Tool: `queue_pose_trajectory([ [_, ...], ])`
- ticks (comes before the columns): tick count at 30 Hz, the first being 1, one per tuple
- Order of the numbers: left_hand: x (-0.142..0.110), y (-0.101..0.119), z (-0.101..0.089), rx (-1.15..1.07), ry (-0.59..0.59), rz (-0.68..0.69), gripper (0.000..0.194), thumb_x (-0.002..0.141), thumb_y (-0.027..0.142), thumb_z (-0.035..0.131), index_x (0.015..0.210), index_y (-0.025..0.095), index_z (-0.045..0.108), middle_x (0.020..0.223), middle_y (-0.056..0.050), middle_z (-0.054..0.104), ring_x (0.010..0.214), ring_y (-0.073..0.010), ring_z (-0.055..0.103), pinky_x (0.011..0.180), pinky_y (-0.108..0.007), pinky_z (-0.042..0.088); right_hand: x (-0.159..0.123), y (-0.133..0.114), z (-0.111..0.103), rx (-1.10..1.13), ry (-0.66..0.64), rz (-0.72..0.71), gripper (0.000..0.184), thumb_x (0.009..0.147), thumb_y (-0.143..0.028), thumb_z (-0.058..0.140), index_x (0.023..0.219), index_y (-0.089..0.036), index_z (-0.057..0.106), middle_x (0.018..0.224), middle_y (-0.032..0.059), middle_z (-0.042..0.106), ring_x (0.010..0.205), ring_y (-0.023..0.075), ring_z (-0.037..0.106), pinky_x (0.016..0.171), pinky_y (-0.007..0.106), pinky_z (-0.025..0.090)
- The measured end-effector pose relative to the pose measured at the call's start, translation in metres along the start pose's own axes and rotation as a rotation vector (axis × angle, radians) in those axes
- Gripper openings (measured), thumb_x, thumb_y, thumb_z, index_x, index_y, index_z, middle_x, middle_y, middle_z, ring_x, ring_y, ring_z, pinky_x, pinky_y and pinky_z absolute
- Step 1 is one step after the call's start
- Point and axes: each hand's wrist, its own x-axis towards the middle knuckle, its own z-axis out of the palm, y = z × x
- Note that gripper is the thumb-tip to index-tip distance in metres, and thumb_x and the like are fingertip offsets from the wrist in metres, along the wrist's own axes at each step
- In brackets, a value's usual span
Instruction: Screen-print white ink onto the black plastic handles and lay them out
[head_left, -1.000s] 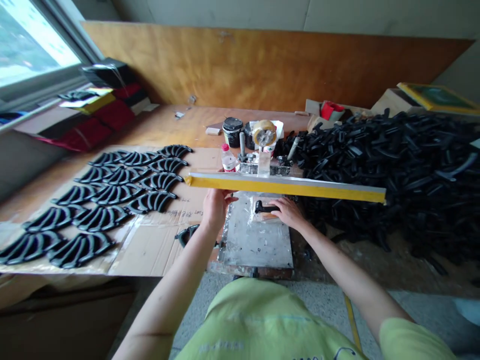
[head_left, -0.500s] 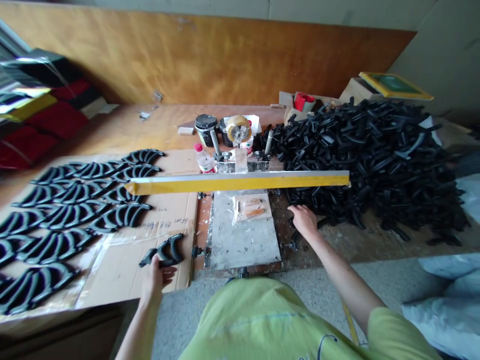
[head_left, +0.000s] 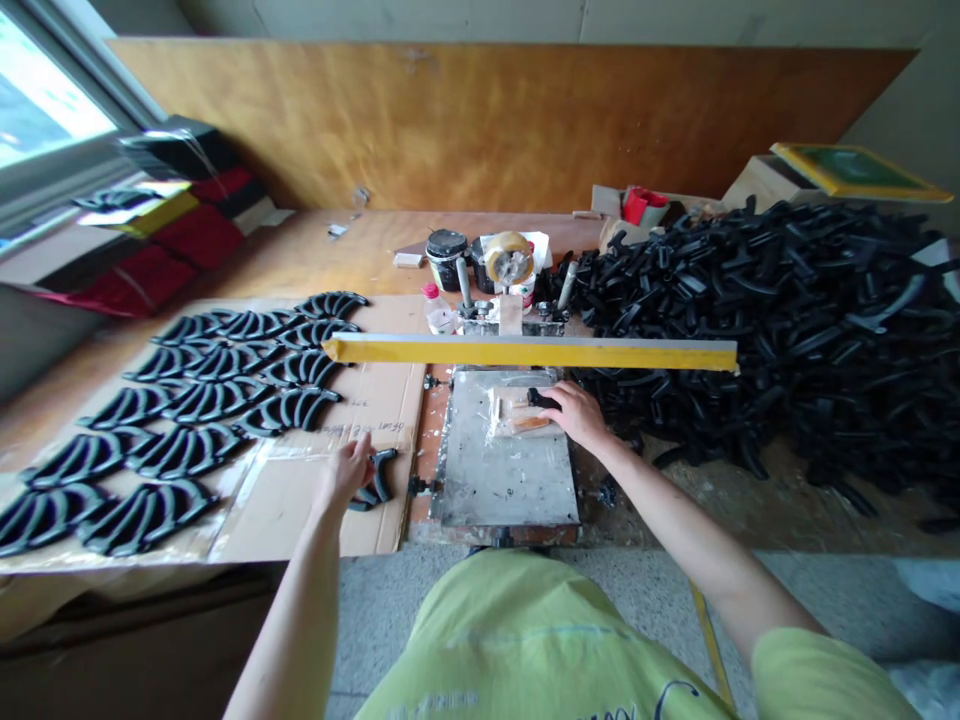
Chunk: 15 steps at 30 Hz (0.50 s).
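right hand grip's closed on black piece; prob light, stiff, slick; grab an end; left hand grip, can't tell

Piece in right fingers: the small piece at the right hand is black, plastic-looking, smooth
Heap: loose pieces, black, plastic-looking, low sheen
Rows: fan-shaped pieces, black, smooth, faintly glossy along the ribs
Plate: grey plate, metal-looking, dull, scuffed
Bar: yellow face of the bar smooth; material unclear
Sheet: cardboard, matt, with glossy tape strips
Backboard: board, wood, glossy, mottled
Table: table, wood-look, soft sheen
Bottle: bottle, clear plastic
Shirt: shirt, matt cloth
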Motion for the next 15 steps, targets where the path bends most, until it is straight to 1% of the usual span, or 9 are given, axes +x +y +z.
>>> queue_pose_trajectory([
  [2,-0.008,0.054,0.009,-0.135,-0.001,0.154,0.048,0.079,0.062,0.047,0.083,0.017,0.060,0.051,0.000,0.057,0.040,-0.0116,0.048,0.042,-0.021,0.037,0.013,-0.014,0.018,0.049,0.021,-0.077,0.020,0.083,-0.022,0.066,0.103,-0.022,0.070,0.099,0.0044,0.066,0.097,0.0186,0.057,0.087,0.030,0.043],
  [5,-0.027,0.129,0.021,-0.408,0.021,0.380,0.046,0.082,0.059,0.049,0.096,0.017,0.061,0.053,0.002,0.058,0.042,-0.0090,0.048,0.045,-0.019,0.039,0.019,-0.027,0.035,0.025,-0.068,-0.157,0.016,0.086,-0.023,0.062,0.099,-0.022,0.072,0.091,0.0042,0.065,0.093,0.0186,0.055,0.084,0.031,0.043],
  [7,-0.040,0.165,0.028,-0.595,0.016,0.492,0.045,0.085,0.058,0.046,0.096,0.017,0.061,0.054,0.002,0.058,0.043,-0.0088,0.049,0.046,-0.019,0.040,0.018,-0.034,0.038,-0.054,-0.094,-0.187,0.018,0.088,-0.028,0.060,0.100,-0.023,0.072,0.090,0.0053,0.065,0.094,0.0202,0.054,0.085,0.033,0.042],
  [8,-0.047,0.178,0.031,-0.661,-0.004,0.530,0.046,0.086,0.057,0.044,0.095,0.016,0.062,0.054,0.002,0.057,0.043,-0.0089,0.048,0.046,-0.019,0.039,0.016,-0.038,0.037,-0.103,-0.088,-0.199,0.019,0.089,-0.030,0.059,0.101,-0.024,0.072,0.091,0.0059,0.065,0.096,0.0211,0.054,0.086,0.034,0.043],
  [9,-0.052,0.187,0.034,-0.703,-0.034,0.556,0.047,0.087,0.057,0.041,0.095,0.015,0.063,0.054,0.002,0.056,0.043,-0.0091,0.048,0.045,-0.020,0.038,0.015,-0.042,0.035,-0.159,-0.066,-0.214,0.020,0.088,-0.032,0.060,0.103,-0.025,0.071,0.094,0.0063,0.065,0.097,0.0217,0.055,0.086,0.035,0.044],
  [11,-0.061,0.193,0.038,-0.728,-0.074,0.575,0.050,0.088,0.056,0.038,0.097,0.014,0.064,0.052,0.002,0.055,0.042,-0.0095,0.046,0.044,-0.021,0.037,0.012,-0.043,0.028,-0.359,0.033,-0.283,0.022,0.087,-0.032,0.061,0.105,-0.024,0.071,0.096,0.0063,0.067,0.098,0.0215,0.058,0.085,0.036,0.048],
  [13,-0.068,0.185,0.038,-0.718,-0.063,0.563,0.052,0.088,0.057,0.040,0.100,0.014,0.065,0.057,0.001,0.058,0.046,-0.0107,0.050,0.048,-0.022,0.040,0.009,-0.034,0.015,-0.684,0.169,-0.413,0.020,0.089,-0.023,0.056,0.101,-0.017,0.072,0.083,0.0039,0.069,0.089,0.0181,0.064,0.082,0.035,0.054],
  [14,-0.072,0.177,0.037,-0.704,-0.062,0.544,0.052,0.087,0.058,0.042,0.102,0.015,0.066,0.062,0.000,0.062,0.051,-0.0116,0.054,0.052,-0.023,0.042,0.007,-0.024,0.007,-0.870,0.231,-0.491,0.027,0.092,-0.017,0.046,0.095,-0.010,0.071,0.072,0.0017,0.067,0.078,0.0150,0.065,0.079,0.035,0.056],
  [15,-0.076,0.166,0.035,-0.674,-0.078,0.510,0.052,0.085,0.059,0.044,0.102,0.016,0.066,0.069,-0.001,0.064,0.056,-0.0126,0.057,0.056,-0.024,0.044,0.006,-0.013,-0.002,-0.986,0.270,-0.528,0.037,0.092,-0.012,0.035,0.089,-0.004,0.070,0.063,-0.0004,0.064,0.066,0.0125,0.064,0.078,0.037,0.057],
])
